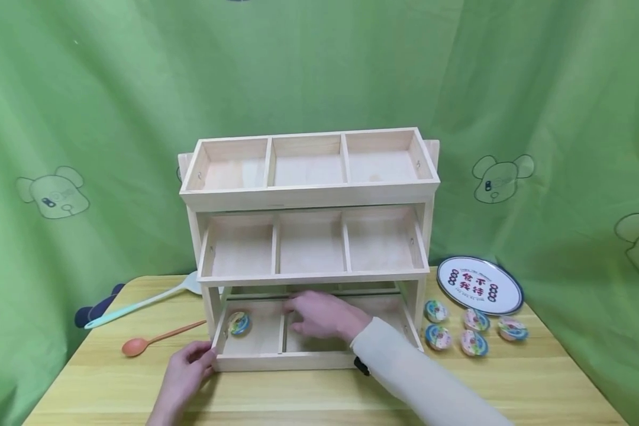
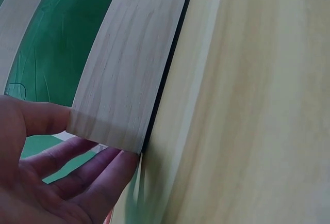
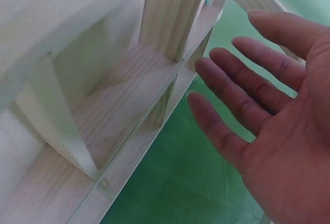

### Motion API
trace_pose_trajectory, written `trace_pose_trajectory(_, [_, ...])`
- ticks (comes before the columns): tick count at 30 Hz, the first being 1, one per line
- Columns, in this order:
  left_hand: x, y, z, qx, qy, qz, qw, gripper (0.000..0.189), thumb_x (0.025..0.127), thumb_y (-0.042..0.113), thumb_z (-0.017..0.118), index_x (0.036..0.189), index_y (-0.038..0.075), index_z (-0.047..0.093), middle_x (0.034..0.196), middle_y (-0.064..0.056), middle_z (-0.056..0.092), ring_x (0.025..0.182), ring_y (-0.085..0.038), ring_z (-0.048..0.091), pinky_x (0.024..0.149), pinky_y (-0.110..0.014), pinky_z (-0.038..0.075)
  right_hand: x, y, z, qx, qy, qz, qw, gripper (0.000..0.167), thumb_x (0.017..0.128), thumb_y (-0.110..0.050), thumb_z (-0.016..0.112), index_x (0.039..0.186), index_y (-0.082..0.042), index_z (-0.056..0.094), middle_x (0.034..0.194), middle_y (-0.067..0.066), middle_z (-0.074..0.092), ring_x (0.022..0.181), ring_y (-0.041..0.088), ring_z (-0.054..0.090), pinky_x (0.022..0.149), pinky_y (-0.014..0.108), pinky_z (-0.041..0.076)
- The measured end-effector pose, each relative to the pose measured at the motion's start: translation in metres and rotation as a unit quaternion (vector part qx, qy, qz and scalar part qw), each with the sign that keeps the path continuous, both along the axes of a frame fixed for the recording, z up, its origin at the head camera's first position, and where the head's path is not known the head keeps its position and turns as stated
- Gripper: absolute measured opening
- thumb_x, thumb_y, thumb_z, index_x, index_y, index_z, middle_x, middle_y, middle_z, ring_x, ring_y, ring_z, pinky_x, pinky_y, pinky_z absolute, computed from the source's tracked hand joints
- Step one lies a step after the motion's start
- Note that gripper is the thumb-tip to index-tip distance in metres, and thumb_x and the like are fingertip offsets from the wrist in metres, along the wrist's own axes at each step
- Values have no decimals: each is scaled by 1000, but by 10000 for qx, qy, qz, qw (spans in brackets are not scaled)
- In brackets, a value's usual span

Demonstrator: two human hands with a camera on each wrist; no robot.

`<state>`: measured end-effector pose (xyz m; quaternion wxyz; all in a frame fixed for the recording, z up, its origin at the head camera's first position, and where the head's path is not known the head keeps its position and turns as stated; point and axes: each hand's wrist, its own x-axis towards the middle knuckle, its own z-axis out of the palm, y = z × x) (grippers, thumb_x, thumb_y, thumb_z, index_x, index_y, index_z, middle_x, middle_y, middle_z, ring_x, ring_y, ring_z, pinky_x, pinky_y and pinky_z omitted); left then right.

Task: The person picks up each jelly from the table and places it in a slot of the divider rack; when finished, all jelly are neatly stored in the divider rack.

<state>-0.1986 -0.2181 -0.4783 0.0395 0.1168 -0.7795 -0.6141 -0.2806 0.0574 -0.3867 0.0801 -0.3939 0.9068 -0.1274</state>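
Head view first: where is the small cup [image 1: 239,323], and is it being held?

It is lodged in the left compartment of the lowest tray [image 1: 277,361], untouched by either hand.

And the hands?

The tray's near left corner is gripped by the left hand [image 1: 187,370], with thumb and fingers closed round it. The right hand [image 1: 319,313] is held over the middle compartment, fingers loosely extended, nothing grasped; whether the wood is touched cannot be told.

How should they be handled?

The cup is judged light, slick-lidded and easily dented, so it is best pinched round its rim. The tray is judged stiff and best steadied by its ends.

What is in the way?

A steep reach to the tray's far part may be blocked by the middle tray [image 1: 314,277]. On the surface [image 1: 277,396], five more cups [image 1: 438,336] and a white plate [image 1: 476,284] are set at right, an orange spoon [image 1: 136,347] at left.
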Motion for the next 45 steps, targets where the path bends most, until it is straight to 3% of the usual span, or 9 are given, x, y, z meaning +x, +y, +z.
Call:
trace_pose_trajectory(10, [-1,-2,-1,-80,0,-55,10000,29,95,3,61,116,-17,59,101,-20,63,90,-23,63,78,-27,61,7,24,-5,-511,-287,-305,9978,40,93,-21,67,132,-11,61,129,2,61,113,21,59,100,35,51])
trace_pose_trajectory(17, [0,-2,0,-218,21,-87,9997,29,96,5,60,117,-16,59,102,-20,62,91,-24,63,78,-27,61,15,42,-6,-676,-209,-416,9966,37,93,-26,67,126,-10,63,125,4,62,110,24,60,97,39,53])
trace_pose_trajectory(29, [0,-2,0,-175,45,-94,9998,29,96,5,61,117,-16,59,103,-21,62,92,-24,62,79,-28,61,22,61,-6,-833,-383,-655,9936,38,92,-24,68,128,-10,63,137,15,53,127,34,47,109,54,40])
trace_pose_trajectory(36, [0,-1,0,-137,11,-53,9999,28,96,3,60,118,-16,59,104,-22,61,92,-25,62,80,-28,61,29,76,-2,-817,-129,-590,9948,39,91,-23,69,126,-6,63,134,17,55,123,36,50,106,54,44])
trace_pose_trajectory(45, [1,-2,1,-55,-19,-38,10000,29,96,2,60,118,-16,59,102,-20,61,92,-24,61,80,-28,61,35,90,0,-941,-166,-933,9910,39,90,-23,71,126,-8,64,137,18,53,128,40,45,108,60,37])
